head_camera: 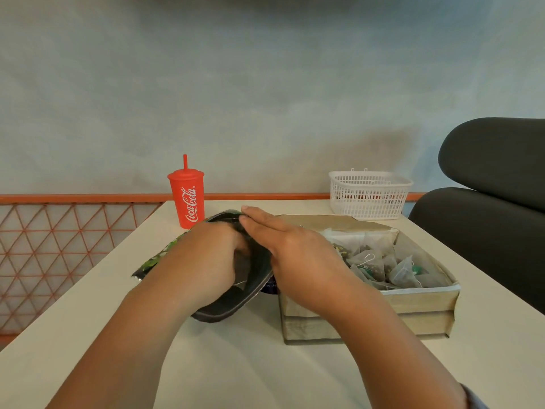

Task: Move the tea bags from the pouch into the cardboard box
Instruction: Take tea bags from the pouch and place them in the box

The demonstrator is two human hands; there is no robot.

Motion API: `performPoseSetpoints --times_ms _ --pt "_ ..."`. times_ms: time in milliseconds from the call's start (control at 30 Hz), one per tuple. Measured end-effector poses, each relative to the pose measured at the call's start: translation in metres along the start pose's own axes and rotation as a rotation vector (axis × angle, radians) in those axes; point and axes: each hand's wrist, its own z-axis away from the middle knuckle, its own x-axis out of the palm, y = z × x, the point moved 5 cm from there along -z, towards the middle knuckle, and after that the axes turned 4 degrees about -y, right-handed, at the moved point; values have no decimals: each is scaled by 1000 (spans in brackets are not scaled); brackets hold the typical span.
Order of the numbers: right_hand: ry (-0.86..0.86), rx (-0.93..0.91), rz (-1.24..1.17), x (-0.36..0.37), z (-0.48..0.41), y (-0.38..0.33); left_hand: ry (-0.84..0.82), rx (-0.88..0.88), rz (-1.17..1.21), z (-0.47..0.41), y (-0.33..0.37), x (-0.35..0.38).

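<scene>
Pale grey wall (265,84) backs a white table (236,364), with an orange mesh railing (59,246) running along the far left. A red cup (187,199) with lid and straw stands upright at the back of the table, just behind the pouch (233,305).

The pouch is dark, with a green leafy print on its outside. It lies on the table with its long axis running from the back left toward the near right, and its mouth gapes wide toward the person. The left hand (212,258) reaches into that mouth from the near side. Its fingers are hidden inside, so I cannot tell whether they hold anything. The right hand (295,252) comes across from the right with fingers straight, and seems to pinch the pouch's upper rim against the thumb, keeping the mouth lifted.

The cardboard box (413,302) sits just beside the pouch on its right, open at the top and partly under the right wrist. Many pale mesh tea bags (380,267), pyramid-shaped with strings and small green tags, are already heaped in it. Any bag drawn from the pouch must therefore travel rightward, passing under or around the right hand. The left hand is nearer the pouch's contents, the right nearer the box.

Behind the box stands a white slatted basket (368,196), and a dark chair (495,178) fills the right edge.
</scene>
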Motion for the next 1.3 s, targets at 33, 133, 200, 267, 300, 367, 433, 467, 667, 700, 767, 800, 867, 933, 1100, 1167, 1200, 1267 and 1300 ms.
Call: performPoseSetpoints --times_ms 33,133,200,267,300,367,433,467,667,700,767,800,867,933,1100,1167,1200,1267,1300 --pt "11 0 -23 0 0 1 46 26 36 2 3 -8" --pt "44 -1 -90 3 -1 4 59 21 153 7 7 -23" --pt "48 4 -150 4 -2 5 40 -9 224 11 8 -28" --pt "9 -1 -210 6 -1 5 32 -19 292 15 7 -34" --pt "-29 -6 -235 7 0 4 28 -21 322 17 6 -35" --pt "-92 -3 -309 8 1 4 22 -21 379 19 5 -37" --pt "-108 28 -414 6 2 6 47 -24 439 21 4 -40" --pt "-106 51 -462 4 3 7 69 -20 466 21 2 -41" --pt "-35 88 -823 -15 11 13 262 -57 702 20 -2 -45" --pt "-20 85 -813 -18 12 14 293 -65 715 19 -3 -45" --pt "39 84 -763 -25 14 17 337 -71 749 18 -4 -44" --pt "81 91 -756 -28 15 19 346 -67 774 18 -3 -44" --pt "170 106 -769 -34 16 22 342 -56 818 17 0 -44" --pt "231 107 -775 -38 17 25 326 -52 852 17 3 -42" --pt "274 85 -793 -46 20 29 276 -41 929 12 5 -34" --pt "298 95 -795 -50 23 31 249 -36 920 11 4 -31" --pt "312 111 -780 -52 24 34 236 -37 885 10 3 -29" --pt "346 166 -713 -57 28 42 193 -54 708 8 1 -24" --pt "360 196 -659 -59 30 47 149 -69 596 7 -1 -21"
